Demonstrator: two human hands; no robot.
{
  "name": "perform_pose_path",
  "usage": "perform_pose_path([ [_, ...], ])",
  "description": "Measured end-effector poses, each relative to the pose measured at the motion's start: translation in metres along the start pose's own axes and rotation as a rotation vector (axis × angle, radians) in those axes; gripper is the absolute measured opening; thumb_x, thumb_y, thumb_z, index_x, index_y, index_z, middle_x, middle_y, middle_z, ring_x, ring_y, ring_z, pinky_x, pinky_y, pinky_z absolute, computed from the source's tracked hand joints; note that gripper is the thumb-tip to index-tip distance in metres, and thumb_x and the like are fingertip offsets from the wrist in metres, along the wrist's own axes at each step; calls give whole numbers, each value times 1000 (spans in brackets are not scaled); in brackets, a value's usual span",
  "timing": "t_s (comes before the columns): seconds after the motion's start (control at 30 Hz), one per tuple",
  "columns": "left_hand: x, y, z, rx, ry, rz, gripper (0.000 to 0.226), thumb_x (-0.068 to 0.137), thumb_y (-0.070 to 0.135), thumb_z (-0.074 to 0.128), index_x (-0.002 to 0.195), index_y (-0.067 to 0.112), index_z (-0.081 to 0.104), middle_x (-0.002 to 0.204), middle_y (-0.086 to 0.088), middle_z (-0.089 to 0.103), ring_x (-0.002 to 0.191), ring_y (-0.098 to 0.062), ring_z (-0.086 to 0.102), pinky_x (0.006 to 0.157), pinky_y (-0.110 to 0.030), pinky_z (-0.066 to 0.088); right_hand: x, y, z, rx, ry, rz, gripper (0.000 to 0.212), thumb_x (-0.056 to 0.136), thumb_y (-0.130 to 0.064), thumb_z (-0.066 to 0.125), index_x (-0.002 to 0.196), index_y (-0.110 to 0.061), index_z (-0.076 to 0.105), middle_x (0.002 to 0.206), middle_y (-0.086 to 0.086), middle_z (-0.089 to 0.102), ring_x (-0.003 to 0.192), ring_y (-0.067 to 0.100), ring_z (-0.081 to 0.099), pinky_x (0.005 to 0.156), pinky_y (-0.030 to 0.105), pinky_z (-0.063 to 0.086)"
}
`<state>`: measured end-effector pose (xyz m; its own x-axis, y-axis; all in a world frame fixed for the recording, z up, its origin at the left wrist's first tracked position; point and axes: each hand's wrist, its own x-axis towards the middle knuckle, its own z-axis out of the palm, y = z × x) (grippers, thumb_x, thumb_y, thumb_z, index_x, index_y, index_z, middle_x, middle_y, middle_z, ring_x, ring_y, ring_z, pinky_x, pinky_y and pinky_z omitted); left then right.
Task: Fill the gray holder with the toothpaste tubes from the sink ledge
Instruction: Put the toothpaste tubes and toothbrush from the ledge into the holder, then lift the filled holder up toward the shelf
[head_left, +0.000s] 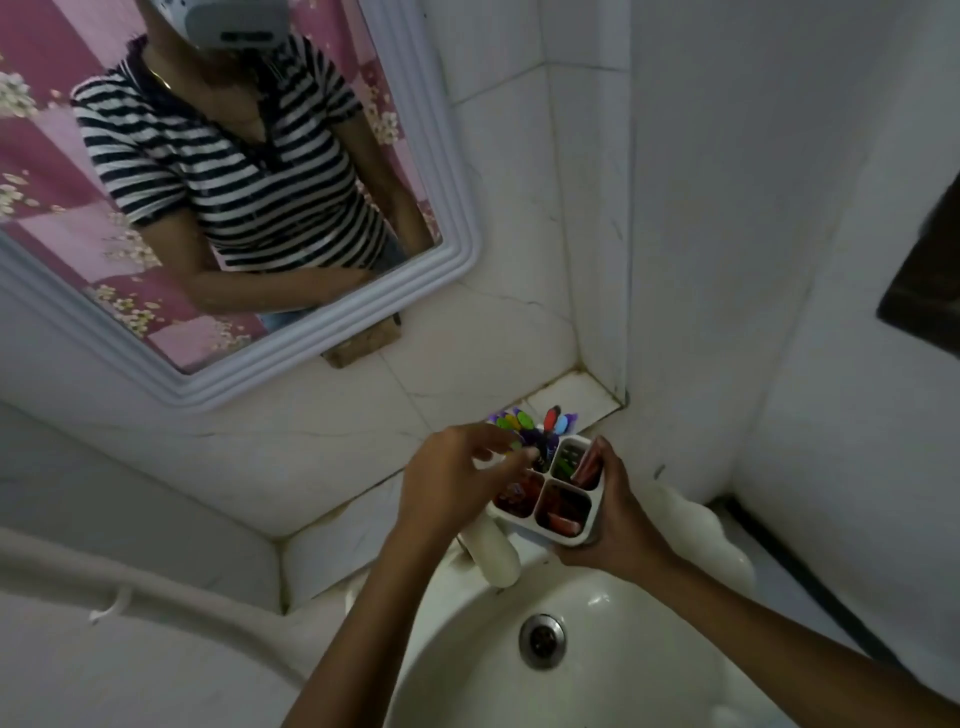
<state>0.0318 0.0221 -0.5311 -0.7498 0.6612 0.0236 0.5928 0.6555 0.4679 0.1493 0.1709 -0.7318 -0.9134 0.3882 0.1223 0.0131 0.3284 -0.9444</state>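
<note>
Head view: right hand wrapped around gray holder, gripping its 3 o'clock side, holder lifted above sink rim at 12 o'clock. Left hand loosely open, fingers spread, fingertips at holder's 10 o'clock compartment. Four compartments hold reddish toothpaste tubes; toothbrushes stand just behind. Both forearms reach up from 6 o'clock.

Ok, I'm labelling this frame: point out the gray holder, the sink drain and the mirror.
gray holder (586, 535): head view, front rim.
sink drain (542, 640): head view, centre of the metal ring.
mirror (332, 332): head view, lower white frame.
</note>
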Motion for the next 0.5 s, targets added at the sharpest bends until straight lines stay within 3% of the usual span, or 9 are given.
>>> perform_pose_path([
  [0.07,-6,-11,-9,-91,82,-74,45,78,67,60,102,33,75,99,19,74,89,1,68,76,-30,57,1,-4,-1,21,35,3,147,54,-25,106,162,-34,7,161,4,34,143,13,52,107,48,57],
  [0.17,-13,-25,-24,-153,50,-195,58,80,70,51,114,27,71,114,9,74,102,-9,67,88,-34,54,2,-23,-6,56,78,-29,152,49,-32,108,164,-31,8,161,1,36,147,15,48,110,52,54],
  [0.2,-17,-25,-30,-176,13,-230,60,83,69,47,117,26,70,121,4,71,108,-13,65,94,-35,51,4,-35,-9,74,79,-52,151,49,-25,109,163,-30,10,161,2,37,145,8,49,111,46,55],
  [0.27,-28,-13,-45,-281,-45,-245,58,90,63,43,122,22,67,129,-3,66,118,-19,60,100,-34,45,11,-72,-18,152,99,-118,146,49,-17,107,159,-31,12,160,5,38,136,-16,47,110,18,50],
  [0.33,-38,7,-64,-414,-62,-181,61,85,65,39,119,24,68,124,-1,68,117,-16,61,97,-31,47,23,-122,-30,171,132,-194,139,48,-33,102,154,-39,13,158,-4,38,130,-29,40,105,2,42],
  [0.4,-45,30,-93,-530,32,-69,51,81,64,39,106,33,70,110,12,72,107,-6,65,91,-27,50,38,-175,-44,156,183,-284,130,47,-44,95,150,-48,16,158,-12,36,136,-22,40,110,7,41],
  [0.5,-48,69,-155,-662,243,76,40,87,59,42,102,37,71,105,16,75,100,-1,69,86,-29,52,64,-256,-75,246,268,-457,132,51,-39,95,158,-38,18,160,-8,40,142,-3,49,111,16,47],
])
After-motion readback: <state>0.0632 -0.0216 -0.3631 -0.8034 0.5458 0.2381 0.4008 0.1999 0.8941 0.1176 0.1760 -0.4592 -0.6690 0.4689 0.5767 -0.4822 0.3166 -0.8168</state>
